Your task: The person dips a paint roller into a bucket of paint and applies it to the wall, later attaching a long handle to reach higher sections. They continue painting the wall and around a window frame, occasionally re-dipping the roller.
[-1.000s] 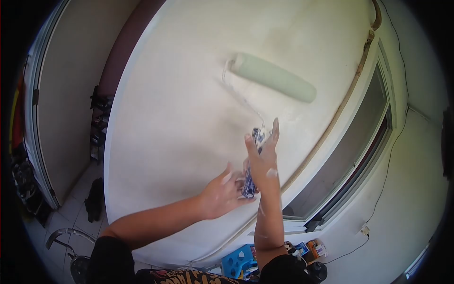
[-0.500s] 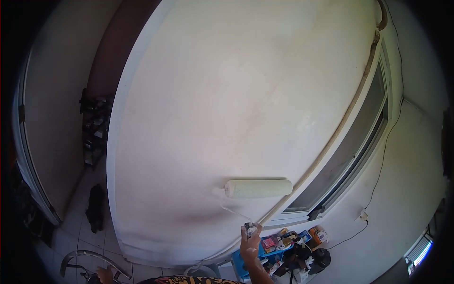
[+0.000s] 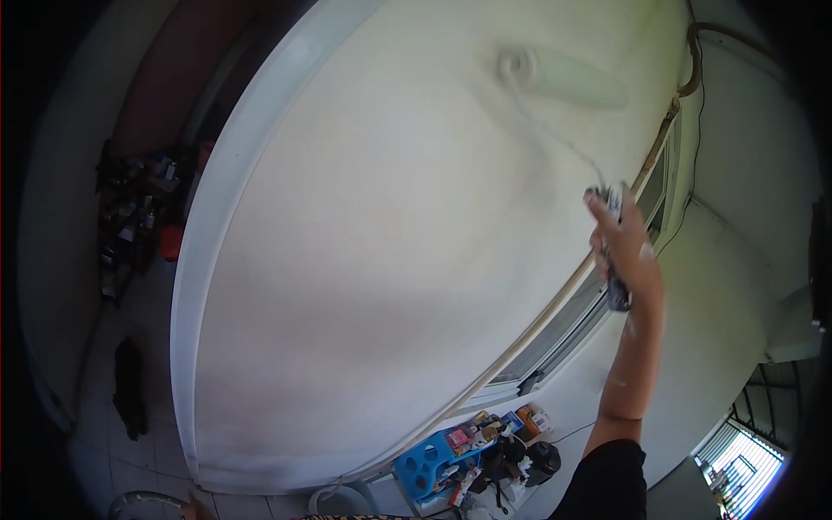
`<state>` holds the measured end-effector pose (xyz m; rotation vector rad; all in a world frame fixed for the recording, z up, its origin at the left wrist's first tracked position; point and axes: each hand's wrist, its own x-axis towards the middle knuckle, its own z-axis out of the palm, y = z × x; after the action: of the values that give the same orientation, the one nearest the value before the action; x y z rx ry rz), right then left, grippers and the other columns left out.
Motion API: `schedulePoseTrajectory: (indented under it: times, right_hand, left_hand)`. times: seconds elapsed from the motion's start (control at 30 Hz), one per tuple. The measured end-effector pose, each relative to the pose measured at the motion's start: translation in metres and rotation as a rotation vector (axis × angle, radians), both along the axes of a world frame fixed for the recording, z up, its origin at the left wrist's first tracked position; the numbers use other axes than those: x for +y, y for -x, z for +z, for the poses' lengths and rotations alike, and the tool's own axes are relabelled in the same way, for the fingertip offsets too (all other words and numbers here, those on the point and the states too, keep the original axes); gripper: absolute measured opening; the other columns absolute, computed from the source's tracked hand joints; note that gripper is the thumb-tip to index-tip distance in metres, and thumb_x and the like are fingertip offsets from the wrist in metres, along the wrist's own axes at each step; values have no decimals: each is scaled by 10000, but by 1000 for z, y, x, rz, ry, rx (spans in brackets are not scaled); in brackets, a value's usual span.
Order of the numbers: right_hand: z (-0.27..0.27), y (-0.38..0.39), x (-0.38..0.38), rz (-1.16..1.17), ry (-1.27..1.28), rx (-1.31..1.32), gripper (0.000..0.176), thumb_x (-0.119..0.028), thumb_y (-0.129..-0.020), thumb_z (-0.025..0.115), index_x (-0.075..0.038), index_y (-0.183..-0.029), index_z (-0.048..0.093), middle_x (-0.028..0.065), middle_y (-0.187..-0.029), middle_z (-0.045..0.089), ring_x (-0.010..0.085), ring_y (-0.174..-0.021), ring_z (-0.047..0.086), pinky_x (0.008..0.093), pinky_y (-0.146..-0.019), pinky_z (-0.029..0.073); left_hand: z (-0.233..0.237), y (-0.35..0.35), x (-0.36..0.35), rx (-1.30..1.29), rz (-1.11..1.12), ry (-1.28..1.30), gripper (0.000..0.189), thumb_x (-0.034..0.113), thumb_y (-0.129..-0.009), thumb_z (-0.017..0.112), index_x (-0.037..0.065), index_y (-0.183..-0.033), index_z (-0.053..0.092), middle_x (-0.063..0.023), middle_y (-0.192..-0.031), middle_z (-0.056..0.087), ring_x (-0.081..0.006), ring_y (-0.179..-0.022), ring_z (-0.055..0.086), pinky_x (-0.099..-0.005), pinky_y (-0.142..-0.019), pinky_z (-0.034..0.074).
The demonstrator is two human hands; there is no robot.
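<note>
The right hand grips the handle of the paint roller, whose sleeve lies up-left on the wall.

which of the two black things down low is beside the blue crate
The rounded black one just right of the blue crate; the other black thing lies alone on the floor far left.

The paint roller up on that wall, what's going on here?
A person is rolling paint onto a large pale wall. Their right hand, arm stretched up, grips the handle of a paint roller, whose sleeve lies against the wall near its top, close to a pipe that runs along the window edge. Down on the floor by the wall sits a blue crate amid a clutter of small containers.
</note>
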<state>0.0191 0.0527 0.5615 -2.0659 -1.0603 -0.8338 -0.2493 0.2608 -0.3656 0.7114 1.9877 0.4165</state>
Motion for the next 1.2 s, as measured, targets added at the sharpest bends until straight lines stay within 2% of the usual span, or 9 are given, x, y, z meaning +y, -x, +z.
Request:
schedulePoseTrajectory:
  times: [0.23, 0.37, 0.73, 0.8, 0.93, 0.97, 1.0, 1.1, 1.2]
  right_hand:
    - [108, 64, 64, 88, 27, -219, 536, -502, -885, 624, -99, -1197, 457, 1, -614, 439, 50, -392, 389, 218, -341, 332]
    - [99, 60, 76, 144, -19, -229, 512, -522, -874, 631, -115, -1131, 457, -8, -599, 430, 48, -398, 390, 212, -357, 340]
    - [-94, -29, -3, 40, -98, 96, 288, -233, -961, 584, -32, -1114, 447, 6, -567, 443, 72, -362, 385, 232, -315, 296]
    - [-130, -42, -24, -30, -46, 167, 395, -272, -966, 578, -31, -1222, 399, 17, -576, 439, 82, -355, 391, 234, -310, 316]
    - [-225, -62, -64, -175, -79, 305, 267, -198, -955, 594, -31, -1101, 447, 23, -579, 475, 88, -367, 423, 247, -312, 333]
    - [-274, -113, -94, -220, 2, 124, 283, -189, -946, 606, -26, -1112, 445, 25, -603, 486, 88, -388, 434, 253, -315, 334]
    - [-293, -82, -84, -170, -74, 477, 531, -253, -896, 653, 57, -1276, 450, 229, -950, 641, 298, -851, 613, 416, -824, 481]
    - [-400, -73, -78, -216, -234, 707, 418, -213, -904, 659, 34, -1177, 463, 170, -878, 628, 199, -606, 594, 317, -505, 461]
    - [-429, -57, -80, -126, -175, 884, 325, -216, -899, 675, -7, -1049, 477, 86, -713, 600, 141, -556, 552, 283, -460, 413]
  left_hand:
    - [-15, -13, -10, -54, -64, 63, 484, 351, -844, 592, -18, -1154, 641, -262, -1129, 654, -355, -1050, 630, -411, -939, 481]
    - [-28, 5, -20, -77, -17, 109, 480, 353, -855, 577, -17, -1152, 644, -258, -1131, 656, -346, -1045, 633, -407, -938, 481]
    - [-122, -4, -33, 201, 123, 123, 369, 341, -766, 625, 15, -898, 738, -165, -912, 722, -364, -865, 686, -466, -814, 534]
    - [-112, -5, -29, 226, 130, 106, 366, 340, -762, 631, 18, -899, 738, -164, -925, 722, -358, -871, 687, -468, -813, 531]
    - [-67, 2, -32, 130, 114, 158, 445, 359, -841, 558, -17, -1029, 704, -205, -1032, 703, -365, -957, 680, -454, -872, 525]
    - [-71, 3, -33, 127, 93, 145, 446, 358, -841, 555, -18, -1032, 701, -207, -1033, 701, -361, -963, 680, -450, -874, 524]
    - [-71, 4, -33, 141, 72, 124, 422, 349, -839, 550, 4, -1023, 706, -201, -1019, 704, -344, -946, 684, -438, -848, 534]
    - [-98, 8, -23, 63, 111, 227, 424, 350, -847, 551, 19, -1077, 685, -181, -986, 700, -323, -865, 683, -422, -823, 541]
    - [-83, 12, -31, -191, 312, 114, 417, 311, -879, 561, 30, -1182, 613, -185, -1038, 623, -338, -904, 633, -491, -763, 558]
